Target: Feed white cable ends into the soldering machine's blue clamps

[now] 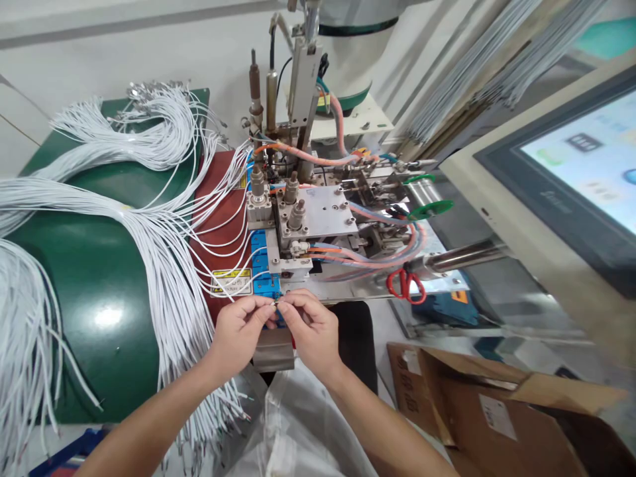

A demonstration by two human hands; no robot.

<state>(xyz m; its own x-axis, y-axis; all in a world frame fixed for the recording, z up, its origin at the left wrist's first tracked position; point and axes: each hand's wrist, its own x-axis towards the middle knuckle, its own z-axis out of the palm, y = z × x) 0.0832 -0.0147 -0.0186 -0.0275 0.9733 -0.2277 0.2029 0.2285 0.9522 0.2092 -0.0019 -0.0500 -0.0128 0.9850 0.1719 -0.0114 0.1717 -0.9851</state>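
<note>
My left hand (239, 336) and my right hand (312, 331) meet at the front end of a blue slotted holder (260, 260) on a bench machine. Each has its thumb and forefinger pinched together. The left fingers grip the end of a white wire, which runs in from the left. Against them, the right fingertips pinch something tiny at the wire's tip, too small to make out. Other white wires (226, 246) lead from a large bundle (149, 278) into the holder's slots.
The machine's metal block (325, 212) stands behind my hands, with hoses and a solder wire spool (428, 197). Red-handled scissors (406, 286) are at the right. A touchscreen (591, 152) juts in above cardboard boxes (497, 411). Wire bundles cover much of the green table (109, 344).
</note>
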